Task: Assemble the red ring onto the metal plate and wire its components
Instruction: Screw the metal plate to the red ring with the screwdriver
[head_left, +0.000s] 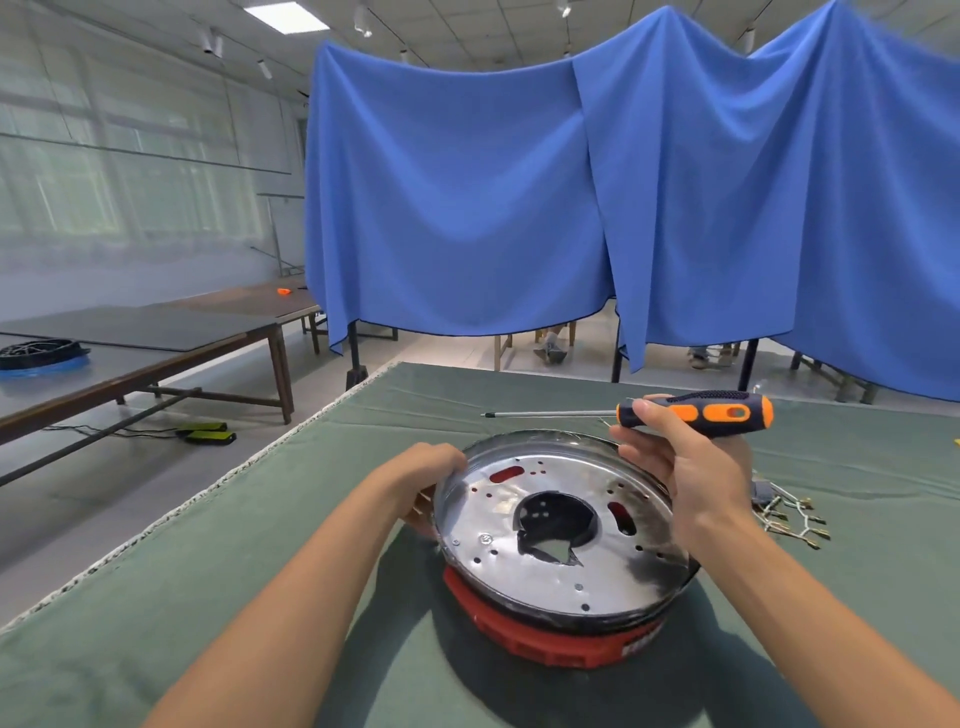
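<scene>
Shiny round metal plate (550, 525), seemingly perforated

left hand (434, 475) curled gripping, right hand (685, 467) raised, fingers pinching

Workshop hall: long worktables (156, 338), blue drapes (467, 182)

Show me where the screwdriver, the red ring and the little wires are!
screwdriver (717, 414), head view, on its black and orange handle.
red ring (524, 631), head view, on its front wall under the plate.
wires (789, 517), head view, on the terminal ends.
</scene>
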